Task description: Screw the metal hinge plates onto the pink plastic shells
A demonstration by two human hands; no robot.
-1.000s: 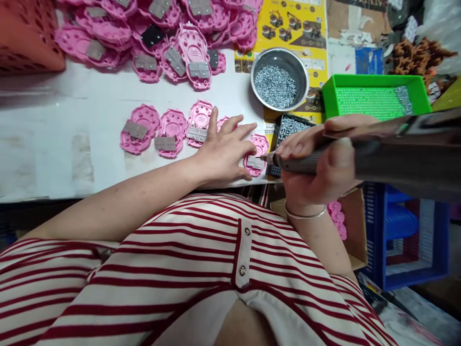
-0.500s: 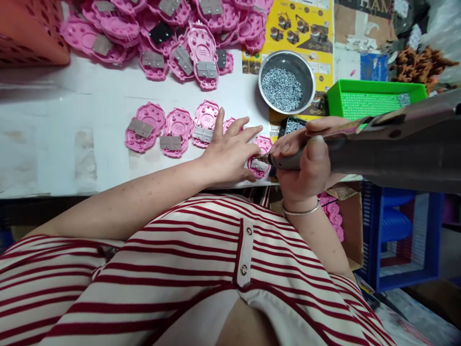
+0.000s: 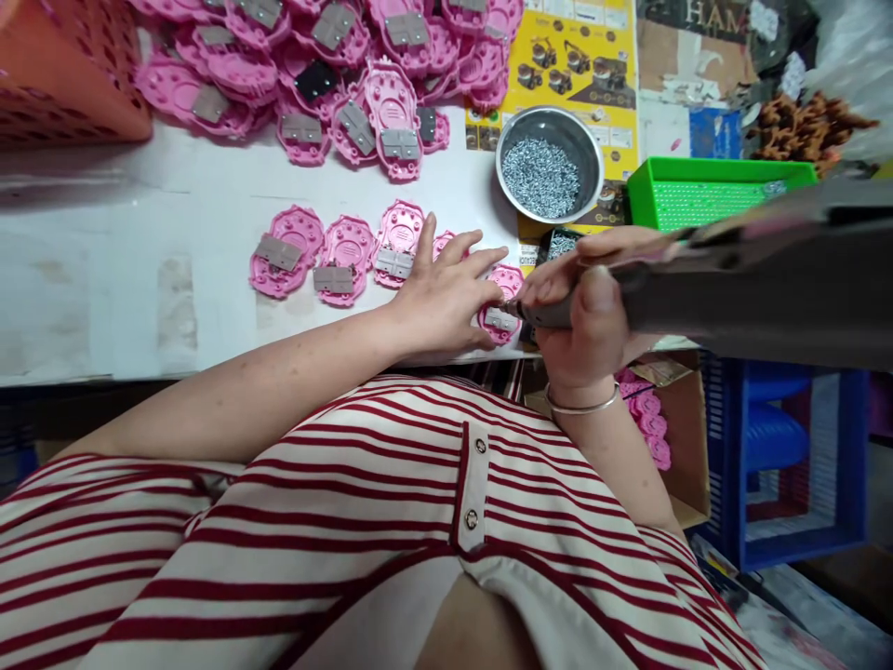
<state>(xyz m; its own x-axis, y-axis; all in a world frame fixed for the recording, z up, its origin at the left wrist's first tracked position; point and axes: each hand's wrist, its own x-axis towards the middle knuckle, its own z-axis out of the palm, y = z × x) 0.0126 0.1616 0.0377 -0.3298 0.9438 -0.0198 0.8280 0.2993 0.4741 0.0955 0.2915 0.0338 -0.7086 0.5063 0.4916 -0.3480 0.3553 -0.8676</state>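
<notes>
My left hand lies over the row of parts with three fingers spread. Its thumb and index finger are at the left edge of a pink plastic casing with a grey metal plate, steadying it on the table. My right hand is wrapped round a grey power screwdriver, held nearly level. The screwdriver's bit meets the casing by my left index finger; the screw under it is hidden. To the left lie more pink casings with grey plates, one partly under my left fingers.
A steel bowl of screws and a small black tray of screws stand beyond my right hand. Behind are a heap of pink casings, an orange basket and a green tray. Blue crates stand below the table's right end.
The view has shifted slightly. The screwdriver's body has swung a little, while its bit stays at the same casing. My left hand keeps its place.
</notes>
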